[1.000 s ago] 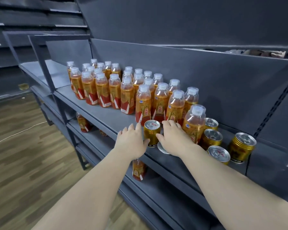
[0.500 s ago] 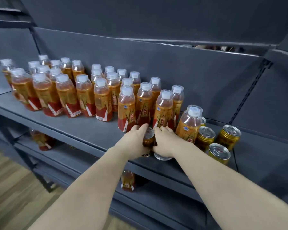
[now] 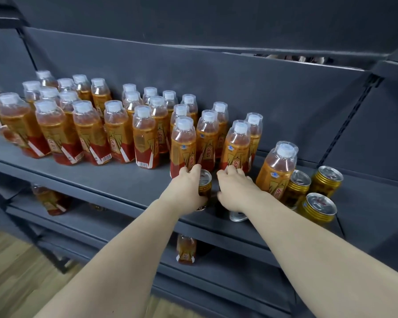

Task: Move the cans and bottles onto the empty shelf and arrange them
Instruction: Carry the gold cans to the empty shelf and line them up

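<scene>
Head view showed the left hand [image 3: 189, 190] with fingers wrapped round an upright gold can [image 3: 205, 182] on the shelf [image 3: 101, 180], just before the bottles [image 3: 183, 145], while the right hand [image 3: 236, 193] curled over a mostly hidden second can [image 3: 238, 217], seemingly to line both up in front.

We read 东鹏 on the labels of the bottles [image 3: 183, 148] just behind the left grip [image 3: 189, 191] and the right grip [image 3: 234, 191], and on the single bottle [image 3: 276, 173] just right of both.
</scene>
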Motion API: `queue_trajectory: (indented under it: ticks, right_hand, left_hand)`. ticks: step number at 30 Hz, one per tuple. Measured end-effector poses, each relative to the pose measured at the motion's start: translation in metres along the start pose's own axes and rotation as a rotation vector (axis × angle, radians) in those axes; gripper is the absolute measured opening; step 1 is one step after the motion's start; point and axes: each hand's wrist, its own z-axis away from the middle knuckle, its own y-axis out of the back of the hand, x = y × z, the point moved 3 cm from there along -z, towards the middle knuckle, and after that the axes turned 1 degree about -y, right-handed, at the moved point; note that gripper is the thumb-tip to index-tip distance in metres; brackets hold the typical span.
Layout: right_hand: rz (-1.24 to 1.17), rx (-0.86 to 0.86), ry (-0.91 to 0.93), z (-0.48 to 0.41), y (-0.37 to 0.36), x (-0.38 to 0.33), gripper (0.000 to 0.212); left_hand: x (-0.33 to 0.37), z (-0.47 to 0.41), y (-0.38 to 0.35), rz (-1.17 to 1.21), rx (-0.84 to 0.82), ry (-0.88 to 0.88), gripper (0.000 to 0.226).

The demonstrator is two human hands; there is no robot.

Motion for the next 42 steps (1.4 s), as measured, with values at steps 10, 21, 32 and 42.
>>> queue_trajectory:
  ticks: [10,21,32,42]
  right_hand:
    - [-0.094,-0.040,-0.111,-0.010,-0.008,0.004,0.054]
    - [-0.326,0.167,-0.084,0.016,0.014,0.026,0.045]
    - [-0.401,0.265,0.036,0.030,0.008,0.033,0.062]
    - [-0.458,0.246,0.090,0.032,-0.002,0.034,0.062]
  left_hand:
    - [-0.002,0.001,-0.005,0.024,-0.012,0.016,0.087]
    - [-0.001,0.005,-0.005,0.044,0.015,0.049,0.085]
    - [0.012,0.011,-0.008,0.070,0.027,0.033,0.080]
    - [0.009,0.009,-0.011,0.057,0.043,0.021,0.085]
